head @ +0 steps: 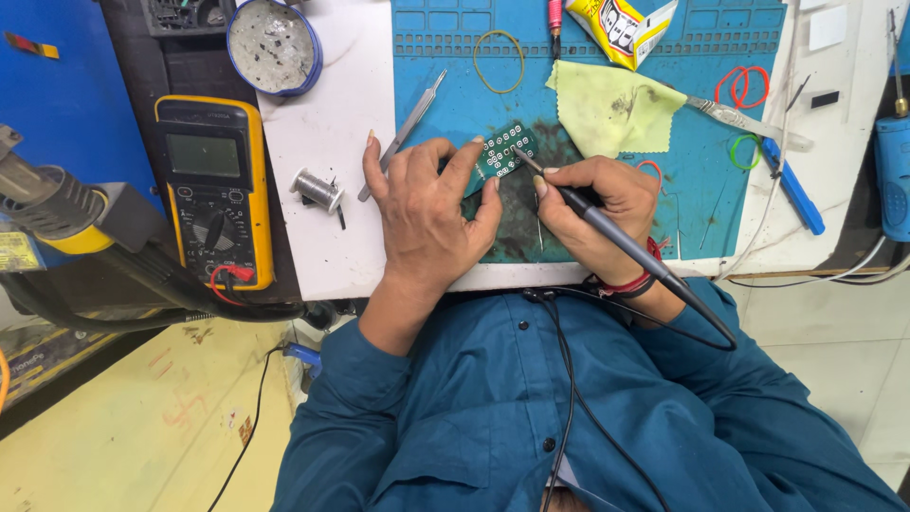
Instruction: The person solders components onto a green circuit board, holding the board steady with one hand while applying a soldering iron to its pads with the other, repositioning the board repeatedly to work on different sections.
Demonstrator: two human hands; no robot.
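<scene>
Nearest the camera, the right hand (592,213) is gripping a dark soldering iron (616,237) like a pen, thumb and fingers pressed together around its shaft, wrist lying at the tabletop's (322,142) front edge. The iron's long axis is running diagonally: its cord end is trailing down and right past the wrist toward the teal sleeve, while its fine tip is pointing up and left.

Beside it, the left hand (427,213) is lying palm down with its fingers partly spread, the index fingertip and thumb pinching the near edge of a small green board (502,152). The board is sitting on the blue mat (445,85) just beyond both hands, between them, tilted so that its long side runs up and to the right. The left hand is touching the board; the right hand is reaching it only through the iron, whose tip is resting on, or just above, the board's right side; which one I cannot tell.

Farther out, tweezers (409,123) and a solder spool (318,190) are lying left of the left hand, with a yellow multimeter (213,190) beyond them. A yellow cloth (611,109) is sitting just past the right hand, and a rubber band (500,62) is lying near the mat's far side.
</scene>
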